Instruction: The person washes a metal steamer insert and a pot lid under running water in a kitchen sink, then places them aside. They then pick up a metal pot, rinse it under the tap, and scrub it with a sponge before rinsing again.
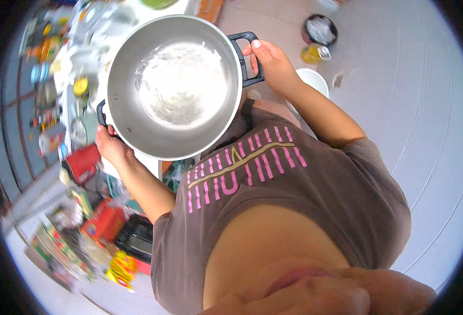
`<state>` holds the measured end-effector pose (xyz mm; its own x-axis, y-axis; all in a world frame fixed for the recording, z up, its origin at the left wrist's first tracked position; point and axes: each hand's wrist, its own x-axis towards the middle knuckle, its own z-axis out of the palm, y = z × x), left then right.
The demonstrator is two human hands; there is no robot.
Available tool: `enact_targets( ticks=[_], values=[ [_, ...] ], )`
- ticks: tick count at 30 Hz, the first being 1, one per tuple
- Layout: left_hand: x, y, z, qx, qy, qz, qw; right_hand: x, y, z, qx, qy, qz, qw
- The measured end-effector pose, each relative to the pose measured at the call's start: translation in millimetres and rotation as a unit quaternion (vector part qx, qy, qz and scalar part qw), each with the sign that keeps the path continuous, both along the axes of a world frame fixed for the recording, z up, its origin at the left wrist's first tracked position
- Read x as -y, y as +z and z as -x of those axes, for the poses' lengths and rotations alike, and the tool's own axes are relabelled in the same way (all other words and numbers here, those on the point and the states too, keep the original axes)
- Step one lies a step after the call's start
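Observation:
A wide metal pot with two black handles is held up in front of me, its inside facing the camera. The bare inner bottom is bright with glare and has faint smears. My left hand grips the lower left handle, partly hidden behind the rim, thumb on top. My right hand is closed around the black handle on the other side, thumb along its outer corner. Behind the pot is a white counter, largely covered by it.
Blurred bottles, jars and kitchenware crowd the counter at left, near a red item. Boxes, a black crate and a yellow packet lie lower left. On the floor are a black-rimmed bin, a yellow container and a white bucket.

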<state>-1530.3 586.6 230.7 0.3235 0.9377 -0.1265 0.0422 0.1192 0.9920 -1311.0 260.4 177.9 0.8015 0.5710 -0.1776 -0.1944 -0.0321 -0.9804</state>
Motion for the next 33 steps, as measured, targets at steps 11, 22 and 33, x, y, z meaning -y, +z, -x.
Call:
enact_targets(
  ticks=[11,22,33],
  values=[
    [41,-58,-153,-0.083,-0.341,0.004,0.936,86,-45,109,-0.008,-0.353,0.205,0.913],
    [174,-145,-243,-0.196,-0.591,0.009,0.782,156,-168,212,-0.035,-0.529,0.340,0.777],
    [309,-140,-249,-0.298,-0.664,0.016,0.685,205,-227,276,-0.094,-0.490,0.466,0.730]
  ],
)
